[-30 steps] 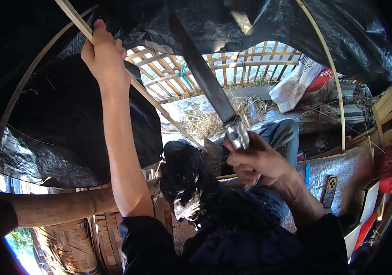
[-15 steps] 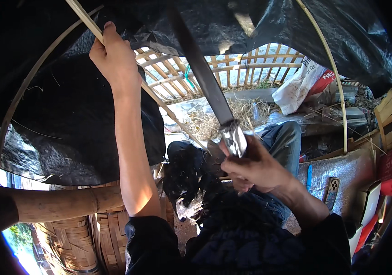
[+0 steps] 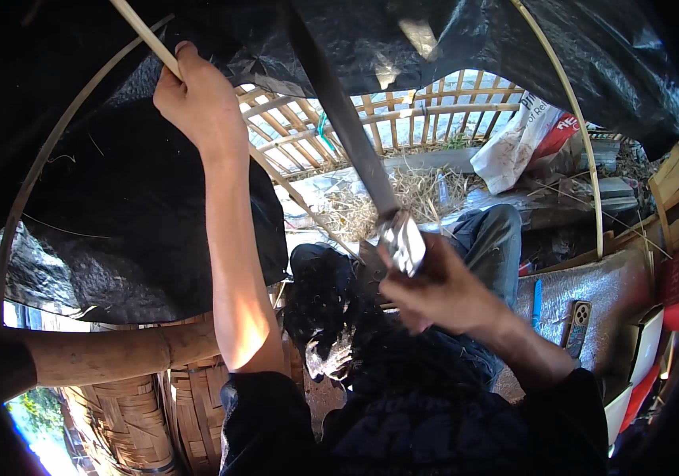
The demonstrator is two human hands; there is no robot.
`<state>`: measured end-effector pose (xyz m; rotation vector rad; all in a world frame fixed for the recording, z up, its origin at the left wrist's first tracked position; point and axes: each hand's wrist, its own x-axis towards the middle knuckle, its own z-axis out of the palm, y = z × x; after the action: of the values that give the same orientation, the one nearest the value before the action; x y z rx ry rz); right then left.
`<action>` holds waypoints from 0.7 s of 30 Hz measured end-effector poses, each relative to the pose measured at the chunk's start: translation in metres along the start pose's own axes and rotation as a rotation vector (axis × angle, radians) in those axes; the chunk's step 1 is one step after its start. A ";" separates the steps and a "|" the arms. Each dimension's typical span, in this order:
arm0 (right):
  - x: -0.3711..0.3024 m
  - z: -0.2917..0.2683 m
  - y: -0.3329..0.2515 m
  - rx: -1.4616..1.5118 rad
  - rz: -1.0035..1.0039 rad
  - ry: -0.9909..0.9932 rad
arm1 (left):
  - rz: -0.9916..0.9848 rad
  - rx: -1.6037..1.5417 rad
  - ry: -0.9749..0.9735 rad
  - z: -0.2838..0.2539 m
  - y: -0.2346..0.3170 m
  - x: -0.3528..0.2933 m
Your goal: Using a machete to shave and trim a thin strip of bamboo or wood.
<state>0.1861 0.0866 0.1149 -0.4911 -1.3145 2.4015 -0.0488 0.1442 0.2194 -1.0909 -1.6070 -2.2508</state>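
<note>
- Long knife (image 3: 346, 131), dark-bladed; right hand (image 3: 444, 287), fingers wrapped round its shiny handle (image 3: 403, 244).
- Pale strip (image 3: 147, 36), left of knife; left hand (image 3: 205, 103), fingers curled about it.
- Phone (image 3: 577, 327), right of knife.

I grip a long knife (image 3: 345, 123) by its shiny, silvery handle (image 3: 403, 243), dark blade slanting up and leftward. Left of the knife, I hold a slender, pale bamboo strip (image 3: 147, 36), slanting down toward the right.

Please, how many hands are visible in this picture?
2: the left hand, upper left, holds a pale strip; the right hand, right of centre, grips a long knife.
</note>
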 end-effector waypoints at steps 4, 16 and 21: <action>-0.003 -0.009 0.086 -0.038 0.219 -0.031 | -0.013 -0.022 0.007 0.007 0.004 -0.003; 0.002 0.001 0.012 0.006 0.037 0.022 | -0.046 -0.072 -0.074 0.003 -0.002 0.001; 0.005 -0.012 0.017 -0.012 0.067 0.000 | -0.323 -0.354 -0.462 -0.010 0.006 0.006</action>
<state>0.1848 0.0894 0.0936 -0.5464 -1.3334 2.4488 -0.0546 0.1340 0.2266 -1.6470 -1.6795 -2.7213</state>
